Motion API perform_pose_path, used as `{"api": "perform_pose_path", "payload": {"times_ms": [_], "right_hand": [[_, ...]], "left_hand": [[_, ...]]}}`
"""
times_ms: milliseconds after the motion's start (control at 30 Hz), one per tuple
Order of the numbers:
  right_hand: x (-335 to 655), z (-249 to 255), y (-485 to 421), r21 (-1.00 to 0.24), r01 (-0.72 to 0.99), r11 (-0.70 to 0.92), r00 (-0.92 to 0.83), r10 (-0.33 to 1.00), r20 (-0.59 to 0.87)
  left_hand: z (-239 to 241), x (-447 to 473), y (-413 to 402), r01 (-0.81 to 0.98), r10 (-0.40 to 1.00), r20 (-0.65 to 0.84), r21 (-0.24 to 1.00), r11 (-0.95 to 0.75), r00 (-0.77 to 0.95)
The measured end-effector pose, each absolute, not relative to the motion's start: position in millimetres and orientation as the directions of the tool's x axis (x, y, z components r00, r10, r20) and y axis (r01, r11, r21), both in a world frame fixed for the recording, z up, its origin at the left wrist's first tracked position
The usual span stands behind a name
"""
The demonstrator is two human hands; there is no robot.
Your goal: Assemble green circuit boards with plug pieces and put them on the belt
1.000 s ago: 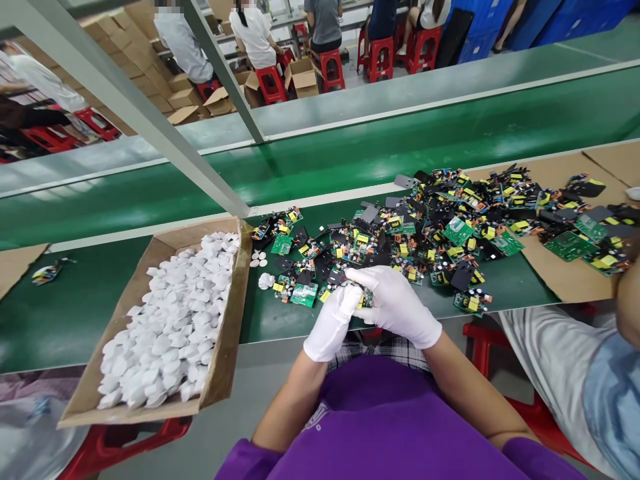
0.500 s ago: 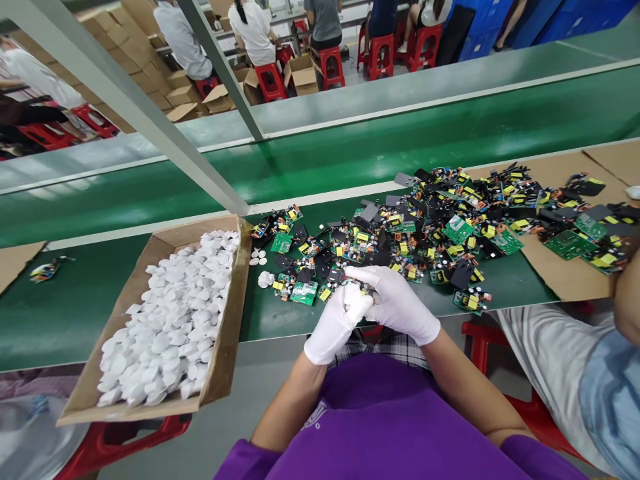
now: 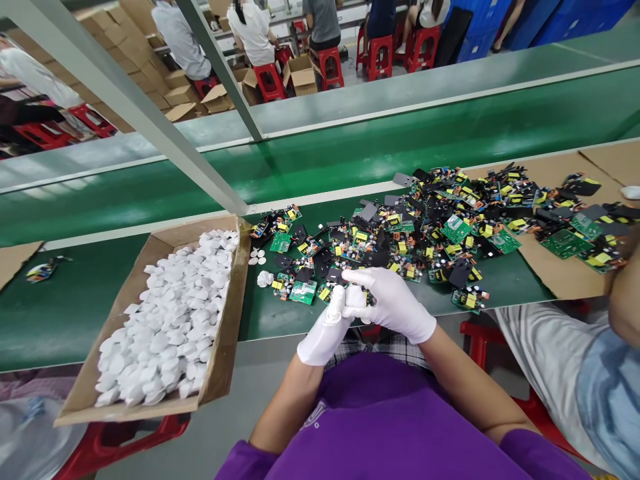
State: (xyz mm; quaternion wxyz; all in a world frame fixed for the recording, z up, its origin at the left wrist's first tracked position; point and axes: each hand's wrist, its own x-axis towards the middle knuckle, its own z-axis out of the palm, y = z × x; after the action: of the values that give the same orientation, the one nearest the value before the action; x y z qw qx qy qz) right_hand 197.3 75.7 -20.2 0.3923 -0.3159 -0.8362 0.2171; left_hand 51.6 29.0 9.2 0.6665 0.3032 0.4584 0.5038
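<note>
Currently, right hand [image 3: 395, 301] closed on small white piece [image 3: 355, 297], held in fingers near table's [image 3: 257, 317] front edge. Left hand [image 3: 325, 327] against piece's side; fingertips hidden, cannot tell closure. Circuit boards [image 3: 457, 229] heaped just beyond.

Boards [image 3: 455, 229] crowd front, box [image 3: 227, 337] left; between, table [image 3: 263, 317] free at near edge.

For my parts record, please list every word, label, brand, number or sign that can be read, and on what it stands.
No text can be read.
Purple shirt: pale chest print, too small and blurred.
Circuit boards: any markings are too small.
White piece between the hands: no readable marking.
</note>
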Motion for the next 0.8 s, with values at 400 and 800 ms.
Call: {"api": "perform_pose_path", "payload": {"times_ms": [400, 800], "right_hand": [[195.2, -15.0, 71.2, -0.72, 0.195, 0.666, -0.433, 0.717, 0.546], [197.8, -0.9, 72.2, -0.784, 0.015, 0.621, -0.411, 0.718, 0.561]], "left_hand": [[-0.4, 58.4, 35.3, -0.591, 0.903, -0.372, 0.687, 0.422, 0.213], [-2.9, 70.5, 30.3, -0.638, 0.913, -0.405, 0.693, 0.335, 0.039]]}}
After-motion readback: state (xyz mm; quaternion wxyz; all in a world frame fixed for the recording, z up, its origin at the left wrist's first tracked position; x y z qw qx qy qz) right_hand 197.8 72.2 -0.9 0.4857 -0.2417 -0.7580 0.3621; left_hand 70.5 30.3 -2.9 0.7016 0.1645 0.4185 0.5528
